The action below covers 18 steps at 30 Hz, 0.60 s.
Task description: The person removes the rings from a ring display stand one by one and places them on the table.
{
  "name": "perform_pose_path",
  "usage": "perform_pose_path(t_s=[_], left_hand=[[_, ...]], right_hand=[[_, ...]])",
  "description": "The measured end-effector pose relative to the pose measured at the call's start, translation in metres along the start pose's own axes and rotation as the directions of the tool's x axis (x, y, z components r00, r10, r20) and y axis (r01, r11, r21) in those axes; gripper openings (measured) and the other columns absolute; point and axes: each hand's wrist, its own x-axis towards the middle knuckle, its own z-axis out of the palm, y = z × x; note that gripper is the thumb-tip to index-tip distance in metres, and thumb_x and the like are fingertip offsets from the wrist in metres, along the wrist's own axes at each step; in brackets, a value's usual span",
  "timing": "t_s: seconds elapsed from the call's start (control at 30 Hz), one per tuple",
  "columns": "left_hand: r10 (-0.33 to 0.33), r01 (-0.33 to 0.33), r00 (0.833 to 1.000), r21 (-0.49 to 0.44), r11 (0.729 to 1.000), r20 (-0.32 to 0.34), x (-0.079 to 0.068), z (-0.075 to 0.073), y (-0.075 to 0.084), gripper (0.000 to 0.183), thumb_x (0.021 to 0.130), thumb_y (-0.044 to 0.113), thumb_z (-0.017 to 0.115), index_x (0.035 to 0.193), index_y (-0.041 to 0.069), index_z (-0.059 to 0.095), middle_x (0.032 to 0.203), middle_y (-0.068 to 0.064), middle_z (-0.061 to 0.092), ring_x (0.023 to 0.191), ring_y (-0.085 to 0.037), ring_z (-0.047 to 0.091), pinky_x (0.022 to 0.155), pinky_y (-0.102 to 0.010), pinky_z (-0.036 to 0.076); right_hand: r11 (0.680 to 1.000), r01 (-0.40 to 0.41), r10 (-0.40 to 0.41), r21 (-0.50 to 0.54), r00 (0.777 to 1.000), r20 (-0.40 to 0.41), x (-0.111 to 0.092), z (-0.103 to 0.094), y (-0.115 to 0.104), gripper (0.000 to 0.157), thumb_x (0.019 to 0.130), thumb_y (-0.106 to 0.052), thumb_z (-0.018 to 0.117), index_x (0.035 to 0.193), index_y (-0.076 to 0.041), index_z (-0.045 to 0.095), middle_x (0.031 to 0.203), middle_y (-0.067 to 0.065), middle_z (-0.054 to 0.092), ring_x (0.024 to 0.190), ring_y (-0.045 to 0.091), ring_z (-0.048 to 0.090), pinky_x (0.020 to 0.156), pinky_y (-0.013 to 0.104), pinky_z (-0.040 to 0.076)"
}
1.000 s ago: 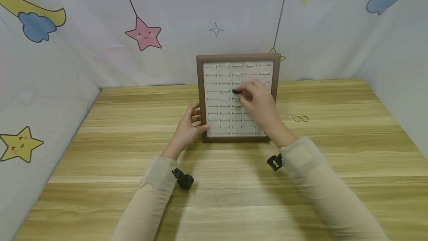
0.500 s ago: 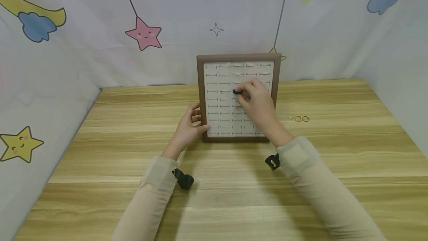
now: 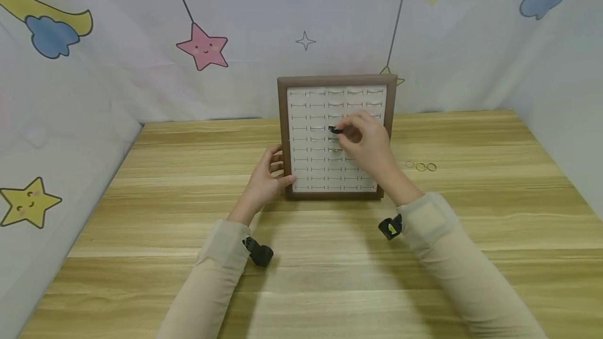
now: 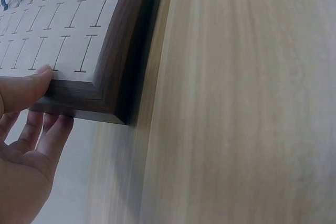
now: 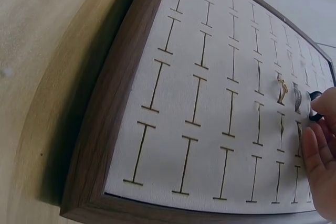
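On the far left, a smiling yellow star (image 3: 30,203) is printed on the white cloth (image 3: 118,82). Next comes a blue cloud (image 3: 53,36) under a yellow moon, and then a pink star (image 3: 203,48) that hangs from a drawn string. In front of the cloth is a stripy wooden worktop (image 3: 301,281).

A person's left arm comes in, in a pale sleeve (image 3: 207,276) with a small black camera (image 3: 260,254) at the wrist. The left hand (image 3: 261,179) holds the side of a ring board (image 3: 283,119). Its thumb is on the front and its other fingers are round the edge and back. The board stands up on the worktop. It has a brown frame and a white face with rows of little slits.

In the middle column of slits, a gold ring (image 5: 282,89) is stuck in, with a silver ring (image 5: 297,99) just above it. Above that one is a black ring (image 3: 336,130), up against the board. I cannot tell if it is in its slit.

The right hand (image 3: 371,145) pinches the black ring, with thumb and finger clamped on it. Farther right, well apart from the board, a thin ring (image 3: 410,164) and two gold rings (image 3: 426,167) lie close together on the worktop.
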Motion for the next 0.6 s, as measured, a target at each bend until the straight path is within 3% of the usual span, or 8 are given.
perform_pose_path(t_s=[0.37,0.6], left_hand=[[0.002,-0.002,1.0,0.003,1.0,0.003,0.0,0.001,0.001,0.08,0.084,-0.007,0.064,0.149,0.015,0.024,0.14,-0.017,0.039,0.128,-0.033,0.044,0.107,-0.044,0.043],[-0.009,0.009,1.0,0.007,1.0,-0.002,-0.001,0.0,0.002,0.08,0.084,-0.007,0.064,0.149,0.015,0.023,0.14,-0.017,0.039,0.128,-0.032,0.044,0.107,-0.044,0.044]], right_hand=[[0.98,-0.139,0.127,0.145,0.988,0.087,0.001,-0.012,0.006,0.016,0.088,-0.006,0.065,0.103,-0.002,0.064,0.106,0.011,0.066,0.091,0.019,0.062,0.078,0.019,0.051],[0.949,-0.204,0.191,0.242,0.979,0.077,0.0,-0.026,0.01,0.021,0.089,-0.011,0.064,0.107,0.0,0.061,0.103,0.011,0.065,0.084,0.0,0.058,0.076,0.009,0.049]])
